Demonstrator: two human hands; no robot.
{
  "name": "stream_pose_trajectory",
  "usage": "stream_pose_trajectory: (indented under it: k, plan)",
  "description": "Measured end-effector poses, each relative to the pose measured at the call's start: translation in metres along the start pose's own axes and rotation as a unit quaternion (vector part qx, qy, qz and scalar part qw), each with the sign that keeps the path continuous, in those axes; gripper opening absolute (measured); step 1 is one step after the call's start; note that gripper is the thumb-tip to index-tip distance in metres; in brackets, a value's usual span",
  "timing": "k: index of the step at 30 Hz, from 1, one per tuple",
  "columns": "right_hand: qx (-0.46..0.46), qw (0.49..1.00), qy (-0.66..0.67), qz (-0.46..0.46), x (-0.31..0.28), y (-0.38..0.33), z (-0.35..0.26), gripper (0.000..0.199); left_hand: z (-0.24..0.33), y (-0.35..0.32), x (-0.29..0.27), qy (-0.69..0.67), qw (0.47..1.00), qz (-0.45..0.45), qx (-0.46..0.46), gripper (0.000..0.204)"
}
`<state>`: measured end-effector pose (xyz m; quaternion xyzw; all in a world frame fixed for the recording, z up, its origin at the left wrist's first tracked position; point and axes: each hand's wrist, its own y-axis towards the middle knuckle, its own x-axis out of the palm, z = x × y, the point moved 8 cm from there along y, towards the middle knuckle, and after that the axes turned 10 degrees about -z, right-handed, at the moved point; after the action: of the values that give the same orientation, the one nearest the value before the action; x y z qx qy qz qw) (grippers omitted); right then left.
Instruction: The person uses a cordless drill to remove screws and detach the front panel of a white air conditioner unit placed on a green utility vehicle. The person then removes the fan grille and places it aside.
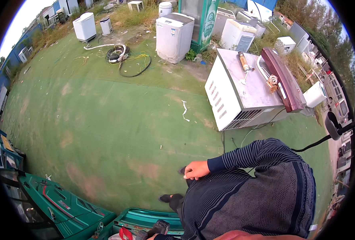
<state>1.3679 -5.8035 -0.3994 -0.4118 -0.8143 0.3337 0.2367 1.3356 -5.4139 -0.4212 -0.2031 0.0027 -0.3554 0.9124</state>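
My right hand [197, 170] rests over my dark trousers near the knee, its fingers curled and pressed together. Whatever they may hold is too small to make out. Only a sliver of my left hand [151, 237] shows at the lower edge, beside a dark, bulky object [160, 227] whose kind is unclear. Its fingers are hidden. Next to that object lies a red strap or handle [124, 233]. Behind these is a green metal panel [145, 215] of a vehicle. My dark shoes [165, 198] are on the green ground covering.
A white boxy appliance [233, 88] stands ahead right, carrying a spray can [242, 60] and a maroon panel [279, 80]. Cables trail from it. Farther off are a white washing machine [174, 38], a coiled hose [117, 55] and a green-framed cabinet [203, 26]. Green vehicle bodywork [61, 200] fills the lower left.
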Motion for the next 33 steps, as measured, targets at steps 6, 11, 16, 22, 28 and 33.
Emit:
stream_pose_trajectory:
  k: [6, 11, 16, 22, 28, 33]
  plan:
    - [-0.086, 0.990, -0.031, 0.109, -0.090, -0.047, 0.026, 0.039, -0.014, -0.077, 0.096, -0.082, 0.982, -0.172, -0.005, 0.044]
    - [-0.142, 0.980, -0.125, 0.064, -0.089, -0.078, 0.007, 0.043, -0.022, -0.095, 0.107, -0.160, 0.959, -0.232, 0.017, 0.038]
    - [-0.334, 0.885, -0.317, 0.069, -0.042, -0.107, -0.051, 0.065, 0.003, -0.180, 0.166, -0.186, 0.938, -0.293, 0.004, 0.056]
    - [-0.612, 0.740, -0.274, -0.046, 0.049, -0.157, -0.115, 0.073, 0.092, -0.306, 0.165, -0.128, 0.916, -0.321, 0.203, 0.092]
    - [-0.645, 0.644, -0.204, -0.358, 0.167, -0.213, -0.054, 0.047, 0.137, -0.449, 0.007, 0.096, 0.942, -0.002, 0.322, 0.094]
    - [-0.457, 0.569, -0.258, -0.633, 0.267, -0.299, 0.092, 0.045, 0.094, -0.594, -0.132, -0.472, 0.810, 0.139, 0.320, 0.049]
